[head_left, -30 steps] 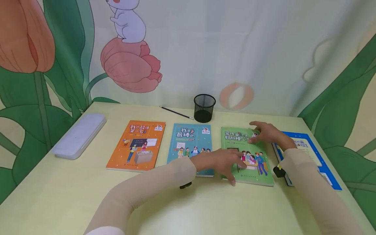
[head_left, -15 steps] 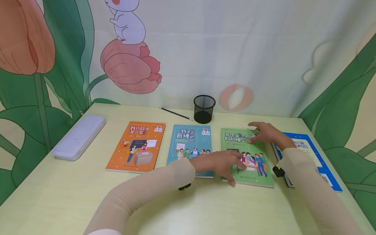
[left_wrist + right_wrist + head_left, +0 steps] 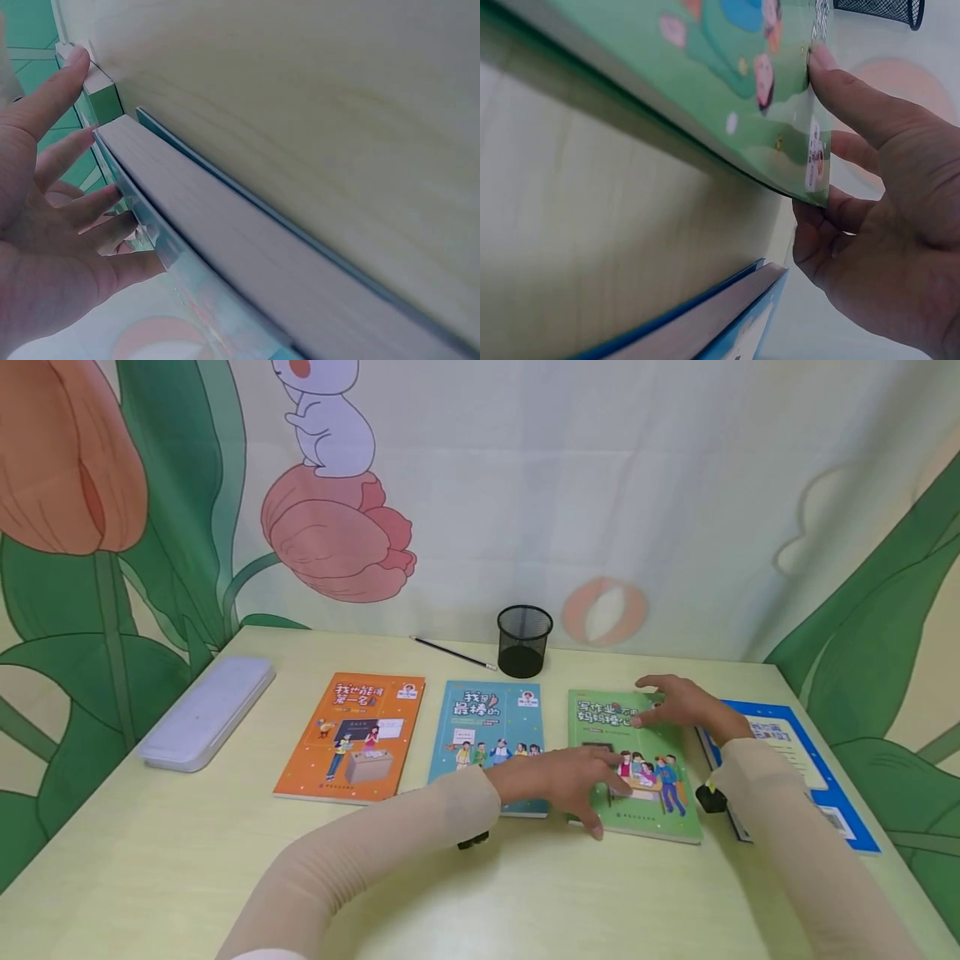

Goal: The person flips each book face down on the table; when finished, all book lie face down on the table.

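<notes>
A green paperback (image 3: 637, 822) lies flat on the table in the head view. My left hand (image 3: 577, 781) spreads over its lower left part, the thumb at the near edge and the straight fingers over the cover. In the left wrist view that thumb touches the page edge. My right hand (image 3: 682, 702) grips the book's far right corner. The right wrist view shows its thumb on the green cover (image 3: 705, 82), with bent fingers at the corner edge. A teal paperback (image 3: 491, 714) lies just left, partly hidden by my left arm.
An orange paperback (image 3: 352, 735) and a lilac pencil case (image 3: 210, 714) lie further left. To the right is a blue book (image 3: 847, 810), partly under my right forearm. A black mesh pen cup (image 3: 524, 643) and a pencil (image 3: 453, 653) are at the back of the table (image 3: 187, 860).
The head camera's view shifts slightly. Both hands stay in the same places at the green paperback, and the books keep their positions.
</notes>
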`<state>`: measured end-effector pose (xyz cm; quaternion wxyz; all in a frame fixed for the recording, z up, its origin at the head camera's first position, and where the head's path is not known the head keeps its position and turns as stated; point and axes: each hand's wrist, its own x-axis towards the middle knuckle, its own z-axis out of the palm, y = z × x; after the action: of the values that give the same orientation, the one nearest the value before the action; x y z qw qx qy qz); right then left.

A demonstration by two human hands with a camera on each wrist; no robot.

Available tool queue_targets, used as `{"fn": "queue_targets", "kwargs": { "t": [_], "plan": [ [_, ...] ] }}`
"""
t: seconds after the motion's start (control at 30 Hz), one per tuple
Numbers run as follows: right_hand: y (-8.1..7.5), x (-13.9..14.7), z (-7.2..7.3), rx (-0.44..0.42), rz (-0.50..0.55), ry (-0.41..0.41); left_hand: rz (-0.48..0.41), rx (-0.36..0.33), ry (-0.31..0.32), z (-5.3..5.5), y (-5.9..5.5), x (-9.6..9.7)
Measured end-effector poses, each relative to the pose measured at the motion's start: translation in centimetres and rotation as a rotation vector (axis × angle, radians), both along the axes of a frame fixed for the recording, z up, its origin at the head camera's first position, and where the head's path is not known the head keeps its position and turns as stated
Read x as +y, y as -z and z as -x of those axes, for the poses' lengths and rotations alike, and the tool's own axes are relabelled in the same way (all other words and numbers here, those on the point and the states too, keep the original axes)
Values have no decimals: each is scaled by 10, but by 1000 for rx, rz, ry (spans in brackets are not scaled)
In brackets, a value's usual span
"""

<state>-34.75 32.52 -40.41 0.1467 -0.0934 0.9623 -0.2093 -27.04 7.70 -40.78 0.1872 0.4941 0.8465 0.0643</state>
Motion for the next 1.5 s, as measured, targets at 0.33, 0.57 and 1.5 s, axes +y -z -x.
{"fn": "queue_targets", "kwargs": {
  "t": [0.33, 0.57, 1.5],
  "plan": [
    [-1, 3, -2, 58, 24, 22, -7, -7, -4, 0, 2, 0],
    [-3, 13, -4, 45, 97, 108, -5, 5, 10, 0, 2, 0],
    [-8, 49, -16, -187, 453, 168, -20, -48, -11, -3, -3, 2]
  ]
}}
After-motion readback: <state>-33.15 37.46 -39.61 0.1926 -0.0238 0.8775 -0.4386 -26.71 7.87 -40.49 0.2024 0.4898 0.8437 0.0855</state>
